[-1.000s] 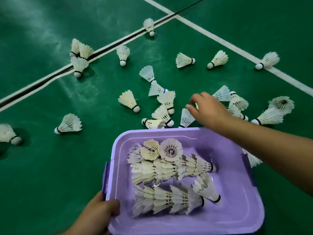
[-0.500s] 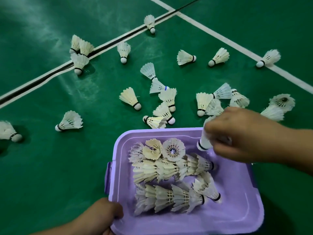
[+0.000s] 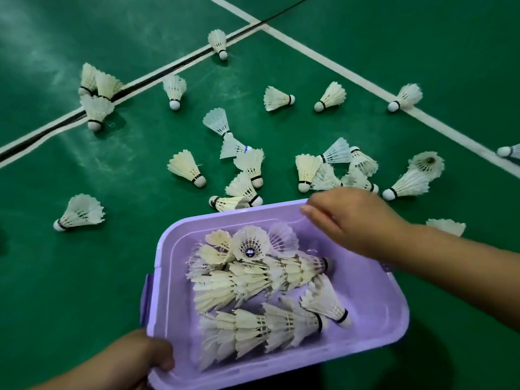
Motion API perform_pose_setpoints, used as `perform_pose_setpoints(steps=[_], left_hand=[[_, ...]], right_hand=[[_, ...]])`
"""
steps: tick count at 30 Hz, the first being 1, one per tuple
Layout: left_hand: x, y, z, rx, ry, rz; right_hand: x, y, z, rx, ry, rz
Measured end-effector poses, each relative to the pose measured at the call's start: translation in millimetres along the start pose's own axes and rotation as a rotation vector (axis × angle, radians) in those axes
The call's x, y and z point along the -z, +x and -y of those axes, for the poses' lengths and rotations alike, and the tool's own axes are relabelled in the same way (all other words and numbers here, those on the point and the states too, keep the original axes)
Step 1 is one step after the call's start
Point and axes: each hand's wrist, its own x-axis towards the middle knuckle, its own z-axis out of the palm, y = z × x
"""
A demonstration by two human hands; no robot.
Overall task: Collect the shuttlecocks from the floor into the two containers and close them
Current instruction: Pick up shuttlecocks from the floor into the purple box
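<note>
A purple plastic container (image 3: 374, 305) sits on the green floor and holds several white shuttlecocks (image 3: 253, 282) in a heap. A netted white shuttlecock (image 3: 282, 239) stands cork-down near its far wall. My left hand (image 3: 140, 358) grips the container's near left corner, thumb over the rim. My right hand (image 3: 351, 218) hovers over the far right rim with relaxed fingers and holds nothing. Several more shuttlecocks lie on the floor: a cluster (image 3: 334, 173) just beyond my right hand, another cluster (image 3: 244, 175) behind the far rim, and one alone (image 3: 80, 212) on the left.
White court lines (image 3: 351, 74) and a dark seam (image 3: 168, 71) cross the floor at the back, with three shuttlecocks (image 3: 97, 94) lying on the seam. Another shuttlecock (image 3: 447, 226) lies partly hidden behind my right forearm. No second container or lid is in view.
My right hand picked a shuttlecock off the floor, carried it over the container and let it go; it now stands inside by the far wall. My left hand stayed on the corner.
</note>
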Motion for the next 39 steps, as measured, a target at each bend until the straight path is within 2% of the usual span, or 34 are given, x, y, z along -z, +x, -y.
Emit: perform_pose_setpoints(steps=[1,2,3,5,6,7,8,11,13,16,17,18,19,21,23,24,27,29,31,33,36,38,39], left_hand=[[-2,1,-5,-0.011,-0.009,-0.009],[-3,1,-7,-0.018,-0.019,-0.024],[-4,2,-10,-0.018,-0.017,-0.035],[-11,3,-15,-0.010,0.011,-0.014],[-14,3,-15,-0.001,0.021,-0.003],[-17,3,-16,0.006,0.019,0.012],[-22,1,-19,0.007,0.009,0.022],[-33,-1,-25,-0.002,0.033,0.018],[-38,-3,-28,0.002,0.057,0.008],[-42,-6,-29,0.017,0.078,-0.002],[-42,-7,-28,0.019,0.084,0.001],[-42,-8,-28,0.024,0.078,0.003],[-42,-8,-27,0.029,0.063,0.008],[-43,-6,-26,0.043,0.052,0.016],[-45,-6,-27,0.059,0.034,0.036],[-46,-7,-28,0.061,0.032,0.044],[-47,-9,-34,0.040,0.071,0.038],[-46,-12,-39,0.011,0.155,0.015],[-49,-21,-49,-0.037,0.265,0.006],[-49,-24,-54,-0.032,0.299,-0.012],[-45,-21,-51,0.035,0.223,0.000],[-51,-26,-50,0.041,0.227,0.057],[-56,-31,-54,0.054,0.226,0.108]], right_hand=[[10,-9,-20,-0.093,-0.002,-0.137],[16,-17,-45,-0.205,-0.055,-0.165],[15,-26,-71,-0.327,-0.139,-0.074],[-1,-57,-114,-0.486,-0.229,0.354],[-14,-72,-126,-0.491,-0.211,0.525],[-27,-85,-131,-0.461,-0.187,0.618],[-37,-95,-134,-0.430,-0.149,0.637],[-48,-99,-143,-0.407,-0.080,0.436],[-39,-86,-155,-0.544,-0.019,0.145],[-2,-66,-160,-0.790,0.229,-0.349],[15,-61,-155,-0.812,0.326,-0.438],[29,-57,-147,-0.781,0.385,-0.458],[42,-53,-135,-0.702,0.406,-0.410],[55,-50,-104,-0.489,0.336,-0.171],[47,-49,-76,-0.316,0.132,0.123],[36,-47,-67,-0.259,0.006,0.208],[9,-36,-51,-0.190,-0.272,0.350],[-3,-27,-48,-0.205,-0.315,0.484],[-13,-23,-49,-0.214,-0.302,0.531],[-17,-23,-51,-0.206,-0.281,0.430],[8,-34,-69,-0.217,-0.204,0.012],[31,-45,-102,-0.347,-0.173,-0.273],[37,-52,-125,-0.486,-0.173,-0.286]])
